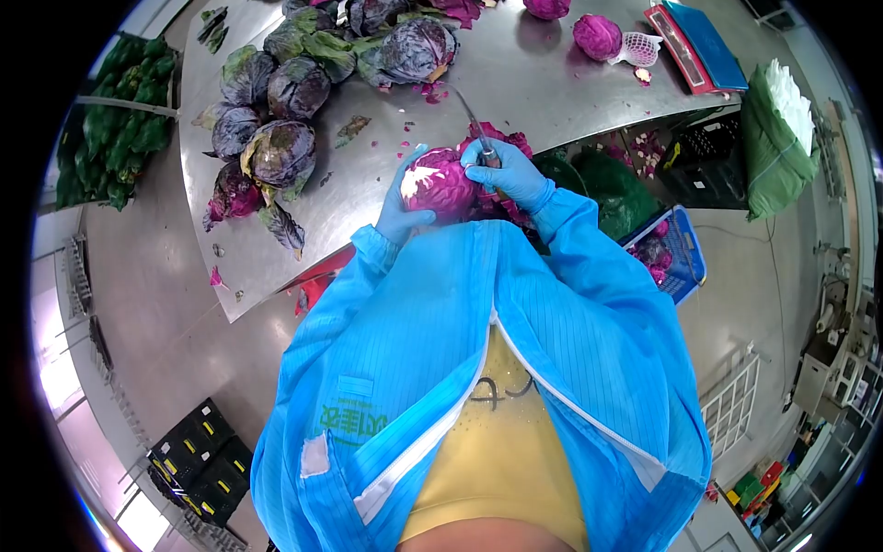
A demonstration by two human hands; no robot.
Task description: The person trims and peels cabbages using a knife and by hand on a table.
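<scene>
A trimmed red cabbage (pixel 444 191) with a pale patch on its top rests in my left hand (pixel 397 202), whose gloved fingers wrap its side. My right hand (pixel 509 175), also gloved in blue, is closed around the handle of a knife (pixel 473 114) with a thin, curved blade pointing away from me. The right fingers sit against the cabbage's right side. Loose purple leaves (pixel 501 143) are beside and behind that hand. Untrimmed red cabbages (pixel 299 87) with dark outer leaves lie in a group farther left on the steel table (pixel 368 152).
Trimmed cabbages (pixel 598 37), one by a white foam net (pixel 639 49), lie at the back right near a blue folder (pixel 704 44). A blue crate (pixel 682 253) and green sack (pixel 616 189) stand below the table's right edge. Green net bags (pixel 115 124) are at left.
</scene>
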